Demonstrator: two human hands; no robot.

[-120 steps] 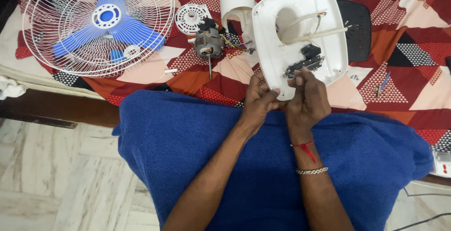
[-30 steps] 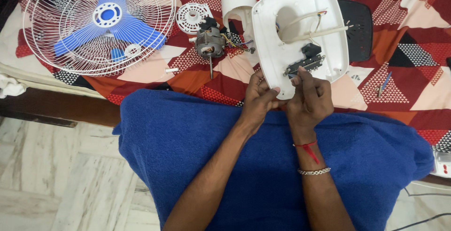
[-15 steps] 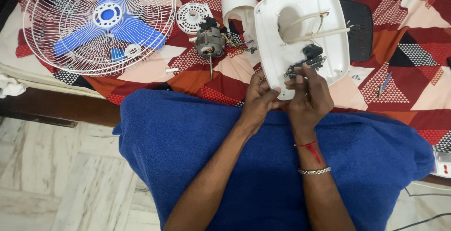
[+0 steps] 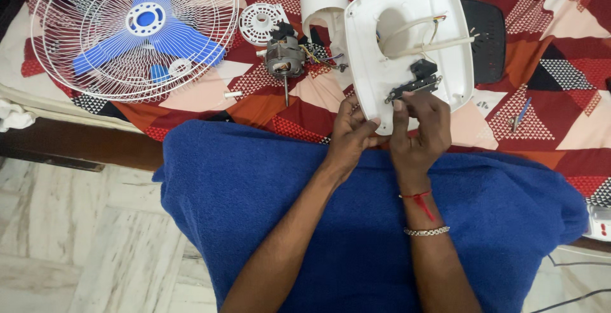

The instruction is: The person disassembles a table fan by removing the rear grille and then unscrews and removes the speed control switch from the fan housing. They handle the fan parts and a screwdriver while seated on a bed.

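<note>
Now, upper left, the fan cage (image 4: pixel 137 33) lies on the patchwork bed (image 4: pixel 547 52), the motor (image 4: pixel 284 58) beside it. At centre, the left hand (image 4: pixel 350 136) pinches the white base plate's (image 4: pixel 407 39) lower edge; right hand (image 4: pixel 417 128), fingers curled, grips the black switch part (image 4: pixel 420 78).

White fan base panel (image 4: pixel 407 52) has tipped a bit: its top edge now leans further right than 4 s ago, lower edge stays at the hands. Black switch block (image 4: pixel 417 80) inside it has shifted; at 0.5 s ago it sat higher, clear of the fingers, now it's back down touching the right hand (image 4: pixel 417 131) fingertips (image 4: pixel 407 99). Left hand (image 4: pixel 350 135) moved slightly, thumb now pressed toward the right index finger at the panel's lower rim.
</note>
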